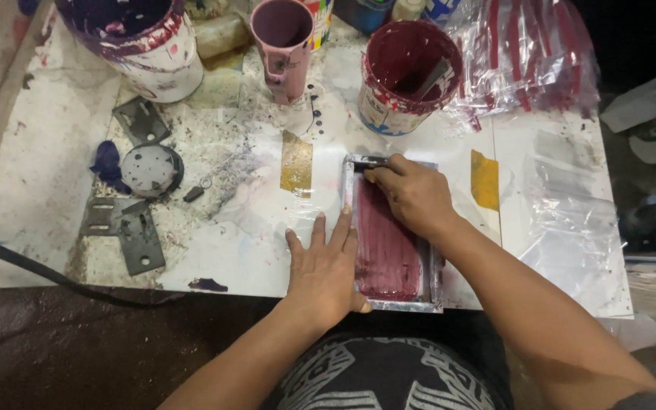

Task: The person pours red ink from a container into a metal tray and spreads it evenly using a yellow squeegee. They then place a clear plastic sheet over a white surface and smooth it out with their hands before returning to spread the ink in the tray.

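Pressing a small printing frame (392, 250) flat on a paint-spattered white table (32, 175), seen from my head camera looking down.

My left hand (326, 269) lies open, palm down and fingers spread, against the frame's left edge, gripping nothing. My right hand (413, 193) is curled closed around a dark scraper blade (370, 162) at the frame's far end, knuckles up, resting on the dark red ink that fills the frame. The frame sits at the table's near edge, just in front of my body. Beyond it stands an open can of dark red paint (408, 76), with a pink cup (282, 45) and a white bucket (146, 45) to its left. Grey metal brackets (127, 228) and a round lid (149, 168) lie well apart to the left; clear plastic bags (563, 205) lie to the right.
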